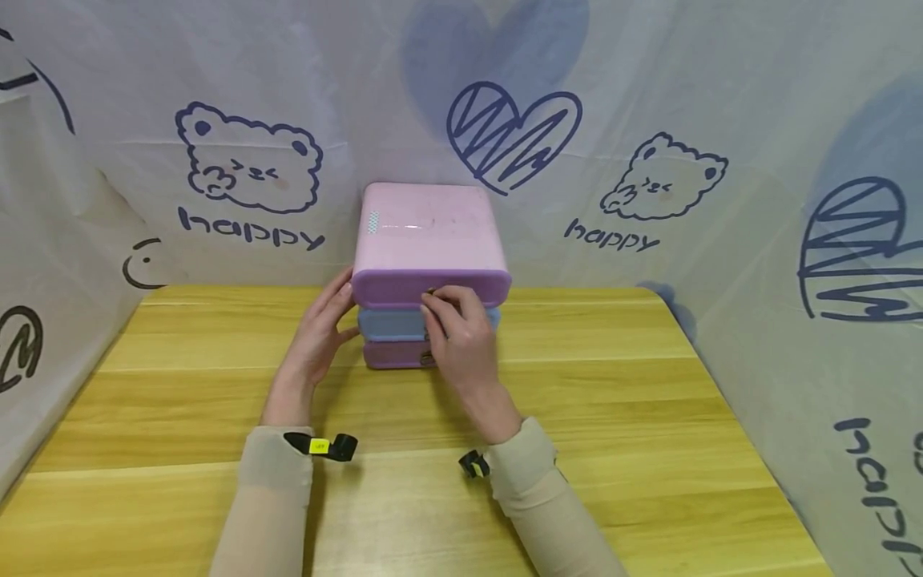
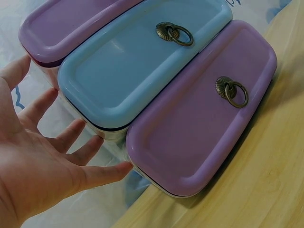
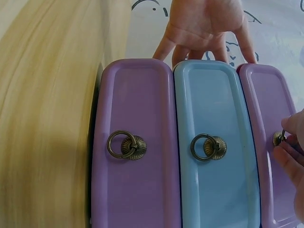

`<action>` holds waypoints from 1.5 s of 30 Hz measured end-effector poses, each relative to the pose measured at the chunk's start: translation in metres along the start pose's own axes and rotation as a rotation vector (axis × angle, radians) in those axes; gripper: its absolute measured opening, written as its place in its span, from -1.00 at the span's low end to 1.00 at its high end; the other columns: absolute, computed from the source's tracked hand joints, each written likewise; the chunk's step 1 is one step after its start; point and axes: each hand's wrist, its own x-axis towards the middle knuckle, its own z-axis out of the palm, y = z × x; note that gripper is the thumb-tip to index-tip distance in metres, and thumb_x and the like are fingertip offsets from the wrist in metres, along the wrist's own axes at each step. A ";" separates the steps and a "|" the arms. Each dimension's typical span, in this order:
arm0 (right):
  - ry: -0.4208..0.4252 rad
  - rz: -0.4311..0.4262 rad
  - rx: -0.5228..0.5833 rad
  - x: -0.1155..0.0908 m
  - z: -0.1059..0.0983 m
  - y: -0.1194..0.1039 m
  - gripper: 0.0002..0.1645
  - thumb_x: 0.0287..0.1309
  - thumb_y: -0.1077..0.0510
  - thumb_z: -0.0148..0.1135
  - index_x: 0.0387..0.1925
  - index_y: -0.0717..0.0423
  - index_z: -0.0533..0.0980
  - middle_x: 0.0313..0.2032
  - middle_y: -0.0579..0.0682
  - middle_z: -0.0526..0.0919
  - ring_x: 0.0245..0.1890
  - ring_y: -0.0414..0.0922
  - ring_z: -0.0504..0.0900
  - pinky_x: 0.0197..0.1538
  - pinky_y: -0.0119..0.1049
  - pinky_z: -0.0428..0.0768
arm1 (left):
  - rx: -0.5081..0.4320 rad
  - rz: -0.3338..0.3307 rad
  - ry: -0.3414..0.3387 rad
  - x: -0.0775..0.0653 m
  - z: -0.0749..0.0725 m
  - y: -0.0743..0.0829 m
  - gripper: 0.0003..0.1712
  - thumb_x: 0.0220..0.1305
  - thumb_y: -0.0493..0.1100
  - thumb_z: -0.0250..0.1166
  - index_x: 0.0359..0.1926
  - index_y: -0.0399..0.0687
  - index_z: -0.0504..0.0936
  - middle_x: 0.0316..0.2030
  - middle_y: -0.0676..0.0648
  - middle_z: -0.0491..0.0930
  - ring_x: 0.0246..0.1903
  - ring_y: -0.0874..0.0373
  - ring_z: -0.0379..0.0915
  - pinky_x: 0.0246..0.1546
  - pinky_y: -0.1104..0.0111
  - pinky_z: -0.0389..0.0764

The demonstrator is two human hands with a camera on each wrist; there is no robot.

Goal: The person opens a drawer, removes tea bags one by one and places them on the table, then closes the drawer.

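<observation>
A small chest of three drawers with a glossy pink top [image 1: 433, 228] stands against the back cloth. Its fronts run from a purple top drawer [image 1: 385, 290] through a blue middle drawer [image 2: 123, 71] to a purple bottom drawer [image 2: 185, 133]. My right hand [image 1: 465, 340] pinches the top drawer's bronze ring pull [image 3: 283, 135] between thumb and finger. On the chest's left side, my left hand [image 2: 42, 156] rests with fingers spread, tips at the side edges of the drawers. The middle ring pull [image 3: 203, 147] and bottom ring pull [image 3: 122, 144] hang free.
The chest sits near the rear edge of a yellow wood-grain table [image 1: 613, 417]. White cloth [image 1: 389, 96] printed with blue hearts and bears surrounds it behind and at both sides. A black strap [image 1: 320, 445] is on the left wrist; another black wrist mount [image 1: 473, 464] is on the right.
</observation>
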 end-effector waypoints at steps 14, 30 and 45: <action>0.017 -0.024 -0.002 -0.001 -0.005 0.002 -0.84 0.06 0.20 0.25 -0.29 0.14 0.64 -0.32 0.02 0.58 -0.22 -0.17 0.49 -0.15 -0.37 0.54 | 0.010 -0.004 0.000 -0.001 0.000 0.000 -0.43 0.28 0.17 0.03 0.30 0.33 0.22 0.30 0.03 0.14 0.20 0.11 0.03 0.11 -0.22 0.12; -0.022 -0.066 -0.022 -0.001 -0.017 -0.006 -0.84 0.05 0.20 0.24 -0.30 0.14 0.65 -0.36 0.01 0.59 -0.30 -0.15 0.50 -0.26 -0.37 0.56 | 0.005 0.002 0.012 0.000 -0.001 -0.002 -0.43 0.27 0.16 0.05 0.29 0.33 0.23 0.31 0.05 0.12 0.21 0.07 0.02 0.11 -0.25 0.10; -0.067 -0.174 -0.005 -0.003 -0.034 -0.018 -0.85 0.02 0.23 0.27 -0.31 0.16 0.64 -0.38 0.01 0.59 -0.33 -0.17 0.50 -0.25 -0.42 0.55 | -0.029 0.012 0.008 0.000 -0.001 -0.003 -0.45 0.30 0.11 0.03 0.30 0.29 0.23 0.33 0.05 0.09 0.21 0.06 0.01 0.13 -0.26 0.06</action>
